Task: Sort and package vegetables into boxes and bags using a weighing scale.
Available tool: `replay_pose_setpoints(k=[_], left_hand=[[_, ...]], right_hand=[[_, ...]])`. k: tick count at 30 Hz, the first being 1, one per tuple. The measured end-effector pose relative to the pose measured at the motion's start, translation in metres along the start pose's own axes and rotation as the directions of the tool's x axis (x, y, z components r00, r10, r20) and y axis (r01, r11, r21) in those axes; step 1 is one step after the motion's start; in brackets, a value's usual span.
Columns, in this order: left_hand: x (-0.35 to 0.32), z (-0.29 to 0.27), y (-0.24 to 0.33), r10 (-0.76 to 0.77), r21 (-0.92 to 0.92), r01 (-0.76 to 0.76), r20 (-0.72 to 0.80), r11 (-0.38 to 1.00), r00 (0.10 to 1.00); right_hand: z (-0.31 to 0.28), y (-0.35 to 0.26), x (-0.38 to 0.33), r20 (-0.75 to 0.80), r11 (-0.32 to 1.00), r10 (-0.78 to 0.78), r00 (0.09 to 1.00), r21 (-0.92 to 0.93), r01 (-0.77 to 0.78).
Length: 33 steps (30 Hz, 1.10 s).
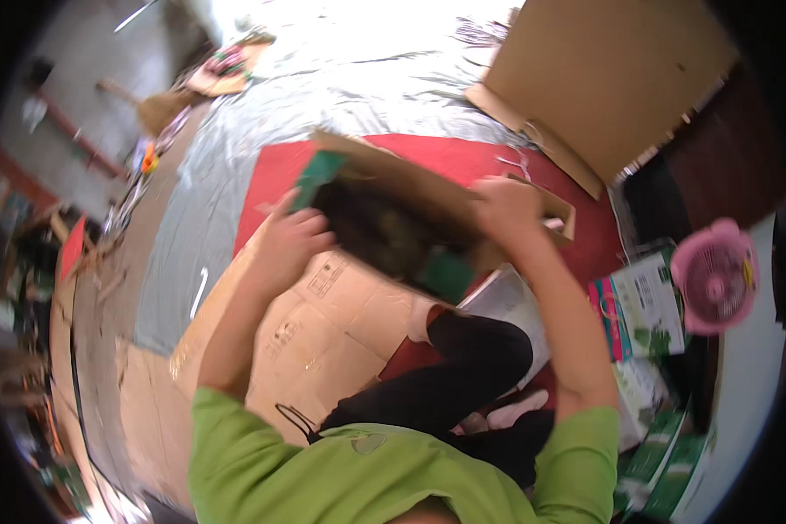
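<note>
One open cardboard box (415,179), brown-walled with green end flaps and a dark inside, is held tilted and blurred over the red mat (275,170). Its ends are gripped by the left hand (299,236) and right hand (508,210), fingers curled on the rim. The mat's near side is covered by flattened cardboard (323,323); its far and left edges are bordered by broad grey sheeting (192,253), its right by an upright panel (611,79) and a pink basket (727,234).
</note>
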State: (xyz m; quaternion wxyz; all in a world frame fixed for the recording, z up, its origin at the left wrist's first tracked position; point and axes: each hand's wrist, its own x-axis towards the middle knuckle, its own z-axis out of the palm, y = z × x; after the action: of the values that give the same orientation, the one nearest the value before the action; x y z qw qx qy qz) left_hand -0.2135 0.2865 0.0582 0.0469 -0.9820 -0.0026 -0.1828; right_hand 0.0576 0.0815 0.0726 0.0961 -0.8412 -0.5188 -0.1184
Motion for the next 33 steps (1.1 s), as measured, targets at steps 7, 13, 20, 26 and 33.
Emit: replay_pose_setpoints(k=[7, 13, 20, 26, 33], left_hand=[[-0.151, -0.018, -0.056, -0.291, 0.187, 0.259, 0.164, 0.947, 0.943], [-0.238, -0.028, -0.068, -0.39, 0.339, 0.206, 0.678, 0.918, 0.623], [-0.214, 0.01, -0.049, -0.245, 0.205, 0.161, 0.502, 0.965, 0.829], [-0.131, -0.008, -0.014, -0.199, 0.082, 0.185, 0.209, 0.979, 0.958], [-0.03, 0.037, 0.044, 0.014, -0.188, -0.012, 0.007, 0.982, 1.0]], right_hand=[[0.087, -0.177, 0.019, 0.345, 0.969, -0.128, 0.93, 0.243, 0.043], [0.165, -0.275, -0.044, 0.383, 0.847, -0.191, 0.904, 0.529, -0.045], [0.132, -0.276, -0.047, 0.419, 0.815, -0.264, 0.869, 0.579, -0.031], [0.105, -0.16, -0.046, 0.269, 0.673, 0.055, 0.961, 0.701, -0.235], [0.016, 0.034, -0.134, -0.168, 0.557, 0.489, 0.856, 0.815, -0.159]])
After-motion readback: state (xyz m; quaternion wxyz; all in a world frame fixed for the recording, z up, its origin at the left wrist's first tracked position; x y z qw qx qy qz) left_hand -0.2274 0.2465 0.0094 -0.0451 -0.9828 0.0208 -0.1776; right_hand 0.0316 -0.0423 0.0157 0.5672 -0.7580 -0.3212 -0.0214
